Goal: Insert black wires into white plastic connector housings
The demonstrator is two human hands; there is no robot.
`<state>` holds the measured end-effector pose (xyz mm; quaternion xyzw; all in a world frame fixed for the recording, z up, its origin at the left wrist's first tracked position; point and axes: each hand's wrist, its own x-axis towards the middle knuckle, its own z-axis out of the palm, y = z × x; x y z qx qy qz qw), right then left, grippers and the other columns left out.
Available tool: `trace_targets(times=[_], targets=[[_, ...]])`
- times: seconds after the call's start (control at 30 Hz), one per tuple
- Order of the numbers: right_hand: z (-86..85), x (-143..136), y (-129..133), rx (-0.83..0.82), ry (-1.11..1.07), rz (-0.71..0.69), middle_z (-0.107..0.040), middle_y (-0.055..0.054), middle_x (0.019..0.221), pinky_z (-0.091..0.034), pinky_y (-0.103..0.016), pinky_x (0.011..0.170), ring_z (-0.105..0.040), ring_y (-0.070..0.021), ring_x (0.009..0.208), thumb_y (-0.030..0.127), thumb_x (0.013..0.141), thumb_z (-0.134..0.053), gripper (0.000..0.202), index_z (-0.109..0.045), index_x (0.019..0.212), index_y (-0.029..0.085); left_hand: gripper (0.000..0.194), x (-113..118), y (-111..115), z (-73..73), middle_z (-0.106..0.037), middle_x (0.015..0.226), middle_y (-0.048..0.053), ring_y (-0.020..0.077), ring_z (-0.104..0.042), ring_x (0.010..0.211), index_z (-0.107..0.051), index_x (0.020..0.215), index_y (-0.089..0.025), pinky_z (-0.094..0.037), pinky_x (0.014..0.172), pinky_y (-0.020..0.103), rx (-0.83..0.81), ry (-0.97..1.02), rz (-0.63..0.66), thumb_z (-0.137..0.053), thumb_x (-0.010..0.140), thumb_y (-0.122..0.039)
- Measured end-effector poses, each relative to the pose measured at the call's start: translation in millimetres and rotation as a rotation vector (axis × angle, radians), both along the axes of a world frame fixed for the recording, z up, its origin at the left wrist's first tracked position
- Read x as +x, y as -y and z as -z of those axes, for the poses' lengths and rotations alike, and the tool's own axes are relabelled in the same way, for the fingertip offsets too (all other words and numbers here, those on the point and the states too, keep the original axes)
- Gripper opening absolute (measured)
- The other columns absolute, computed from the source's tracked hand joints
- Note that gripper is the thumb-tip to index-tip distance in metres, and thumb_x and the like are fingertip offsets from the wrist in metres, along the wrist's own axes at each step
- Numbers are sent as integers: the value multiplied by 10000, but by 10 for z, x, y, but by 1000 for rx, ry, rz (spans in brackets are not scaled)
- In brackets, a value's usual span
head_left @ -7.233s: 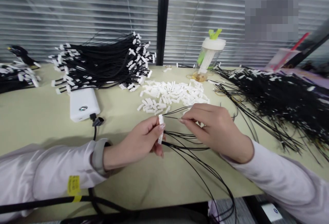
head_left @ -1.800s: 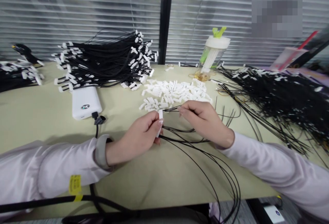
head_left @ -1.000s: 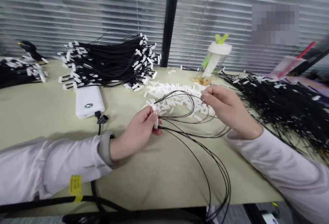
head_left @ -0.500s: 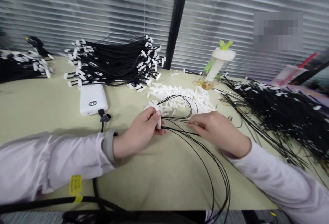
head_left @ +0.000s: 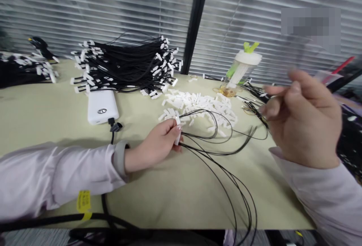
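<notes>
My left hand [head_left: 160, 140] is closed on a white connector [head_left: 178, 131] near the middle of the table. Thin black cables [head_left: 209, 136] run rightward from that connector; some loop back toward it and others hang over the table's front edge. My right hand [head_left: 304, 119] is raised at the right, nearer the camera, slightly blurred, with its fingers apart and nothing seen between them. Just beyond my left hand lies a pile of small white connectors [head_left: 203, 104].
A large bundle of black cables [head_left: 124, 65] with white ends lies at the back left, behind a white power bank [head_left: 102, 107]. A lidded clear cup [head_left: 241, 71] stands at the back. More black cables [head_left: 350, 144] lie right.
My right hand has let go of the thin cables and moved right and up, its fingers spreading. My left hand with the connector has shifted slightly right.
</notes>
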<state>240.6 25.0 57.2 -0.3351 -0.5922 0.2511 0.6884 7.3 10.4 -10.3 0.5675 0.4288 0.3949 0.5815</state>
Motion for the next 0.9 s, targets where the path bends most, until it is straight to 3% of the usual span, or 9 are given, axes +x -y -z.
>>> trace_targets(times=[0.1, 0.2, 0.3, 0.47, 0.7, 0.9], targets=[[56, -115, 123, -134, 279, -85, -626, 14, 733, -440, -233, 453, -475, -62, 423, 170, 799, -497, 383, -448, 1158, 293, 229, -1, 44, -32, -445, 648, -43, 79, -494, 551, -392, 666, -181, -505, 541, 238, 26, -55, 83, -393, 840, -331], [141, -245, 220, -166, 682, -41, -623, -2, 750, -461, -253, 582, -567, -101, 605, 195, 792, -511, 132, -582, 899, 225, 236, -4, 66, -45, -433, 658, -37, 86, -475, 578, -398, 679, -184, -506, 539, 234, 46, -79, 109, -379, 842, -353], [202, -331, 257, -79, 939, 51, -607, -7, 723, -428, -250, 627, -555, -116, 674, 208, 781, -530, 73, -602, 765, 205, 232, -6, 73, -53, -425, 655, -35, 89, -465, 582, -405, 688, -185, -498, 528, 222, 57, -87, 110, -371, 846, -352], [208, -311, 227, -23, 1022, 113, -565, -6, 671, -393, -251, 599, -509, -114, 628, 204, 803, -488, 113, -543, 705, 193, 255, -4, 71, -55, -427, 637, -33, 94, -459, 568, -411, 676, -188, -482, 521, 220, 69, -76, 121, -376, 841, -379], [188, -253, 198, 9, 1067, 47, -582, -8, 707, -406, -235, 629, -526, -108, 662, 165, 789, -500, 80, -554, 734, 184, 259, -14, 61, -28, -433, 628, -35, 88, -453, 541, -427, 688, -188, -459, 521, 217, 57, -56, 126, -380, 840, -393], [219, -273, 196, 41, 1078, 74, -589, -13, 712, -409, -237, 627, -535, -114, 662, 163, 793, -496, 87, -566, 746, 185, 262, -23, 64, -45, -425, 631, -36, 90, -438, 553, -416, 686, -188, -448, 515, 209, 68, -78, 141, -365, 848, -388]])
